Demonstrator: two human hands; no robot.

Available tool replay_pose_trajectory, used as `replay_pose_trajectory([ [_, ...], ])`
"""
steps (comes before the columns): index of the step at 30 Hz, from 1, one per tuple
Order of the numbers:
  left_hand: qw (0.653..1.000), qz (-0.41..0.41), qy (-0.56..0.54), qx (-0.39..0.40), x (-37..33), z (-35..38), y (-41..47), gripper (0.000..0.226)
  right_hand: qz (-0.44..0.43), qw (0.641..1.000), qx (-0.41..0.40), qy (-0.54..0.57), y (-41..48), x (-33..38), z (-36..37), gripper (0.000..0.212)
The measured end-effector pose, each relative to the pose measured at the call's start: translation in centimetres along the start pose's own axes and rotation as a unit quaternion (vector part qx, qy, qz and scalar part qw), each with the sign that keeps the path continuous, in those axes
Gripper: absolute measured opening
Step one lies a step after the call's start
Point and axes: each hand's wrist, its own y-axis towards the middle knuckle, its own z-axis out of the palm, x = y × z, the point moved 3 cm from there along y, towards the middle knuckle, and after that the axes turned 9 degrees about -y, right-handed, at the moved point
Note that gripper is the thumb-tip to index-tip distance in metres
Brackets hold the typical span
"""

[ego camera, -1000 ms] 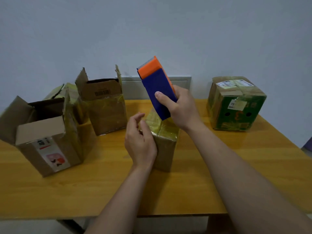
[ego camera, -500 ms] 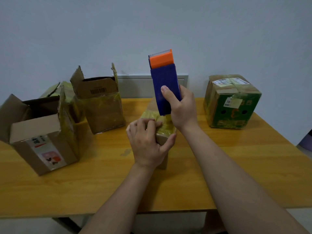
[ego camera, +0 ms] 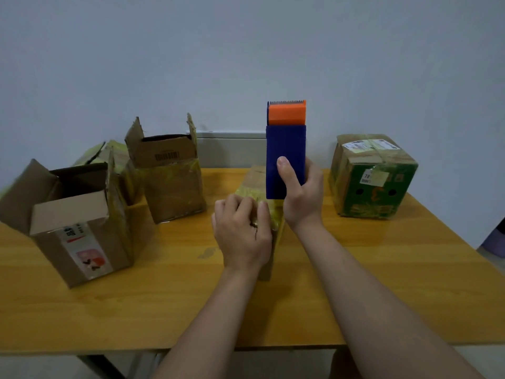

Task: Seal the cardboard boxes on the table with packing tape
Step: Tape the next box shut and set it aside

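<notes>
A small closed cardboard box, wrapped in yellowish tape, stands at the table's middle. My left hand lies on its near top edge with fingers curled over it. My right hand grips a blue tape dispenser with an orange top, held upright just above the box's right side. Most of the box is hidden behind my hands.
Open cardboard boxes stand at the left and back left, another behind them. A taped green-printed box sits at the back right. The wooden table ends near me; a wall is behind.
The dispenser has swung from tilted left to upright. My left hand moved from the box's left side onto its near top edge. The view shifted slightly.
</notes>
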Motion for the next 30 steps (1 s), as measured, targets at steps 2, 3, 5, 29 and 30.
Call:
replay_pose_trajectory([
  [2, 1.000, -0.014, 0.007, 0.016, 0.1, -0.2, 1.5, 0.044, 0.002, 1.000, -0.006, 0.019, -0.1, -0.1, -0.3, 0.015],
  [3, 1.000, -0.022, -0.010, 0.019, 0.3, -0.3, 2.0, 0.045, 0.006, 0.999, -0.013, 0.031, -0.1, -0.2, -0.5, 0.012],
  [5, 0.998, -0.022, -0.053, 0.003, 0.8, -0.3, 1.9, 0.042, 0.015, 0.998, -0.028, 0.056, -0.1, -0.4, -0.7, 0.008],
  [29, 0.980, -0.069, 0.048, 0.183, -0.2, -2.5, -0.1, 0.070, 0.065, 0.992, -0.064, 0.085, -0.3, -0.7, -4.9, 0.028],
  [30, 0.977, -0.072, 0.042, 0.198, -0.1, -3.1, 0.4, 0.068, 0.068, 0.993, -0.067, 0.077, -0.2, -0.7, -5.6, 0.029],
])
